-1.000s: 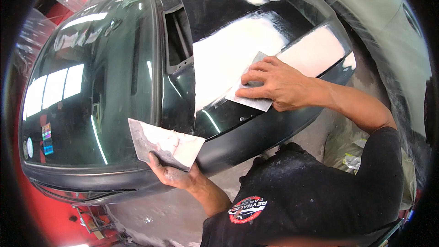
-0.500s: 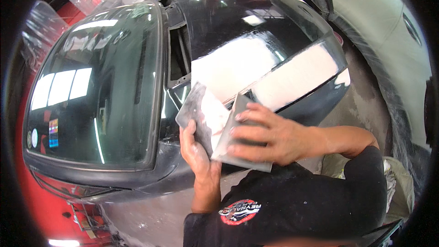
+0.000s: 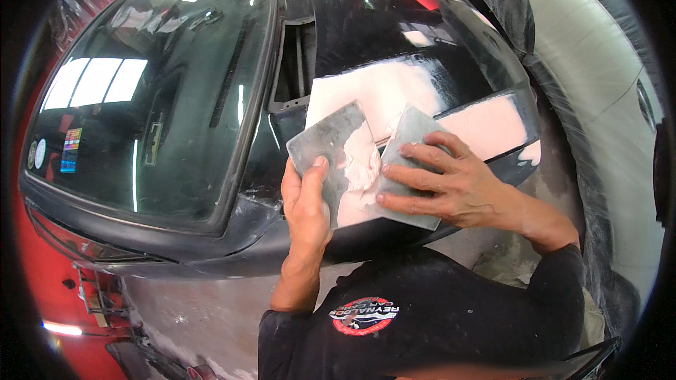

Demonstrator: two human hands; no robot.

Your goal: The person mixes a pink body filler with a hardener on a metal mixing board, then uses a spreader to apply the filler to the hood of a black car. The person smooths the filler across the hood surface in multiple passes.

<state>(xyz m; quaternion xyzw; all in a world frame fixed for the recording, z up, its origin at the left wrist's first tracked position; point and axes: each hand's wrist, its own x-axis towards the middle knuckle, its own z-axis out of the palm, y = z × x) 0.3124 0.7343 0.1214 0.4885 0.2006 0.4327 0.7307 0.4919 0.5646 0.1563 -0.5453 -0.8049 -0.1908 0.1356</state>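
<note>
My left hand (image 3: 306, 197) grips a flat grey mixing plate (image 3: 320, 141) from its near left edge, thumb on top. Soft pale pink body filler (image 3: 361, 158) lies smeared along the plate's right side. In my right hand (image 3: 458, 183) is a wide, flat grey spreader (image 3: 407, 127), fingers splayed across its face. Its left edge meets the filler at the plate. Both tools are held above the black car (image 3: 345, 35), whose side panel carries a broad pale pink patch (image 3: 380, 81). A second pink patch (image 3: 489, 123) lies farther right, past a panel gap.
Left of my hands is the car's dark window glass (image 3: 183, 119), beside a narrow open slot (image 3: 296, 63) in the bodywork. A pale car under plastic sheeting (image 3: 591, 56) stands at the right. Red floor (image 3: 42, 253) and a small metal stand (image 3: 95, 295) show at lower left.
The spreader has turned flatter, showing its broad face, and lies farther right and higher. The plate has shifted slightly right, with the filler now gathered thicker. The whole view has shifted a little.
</note>
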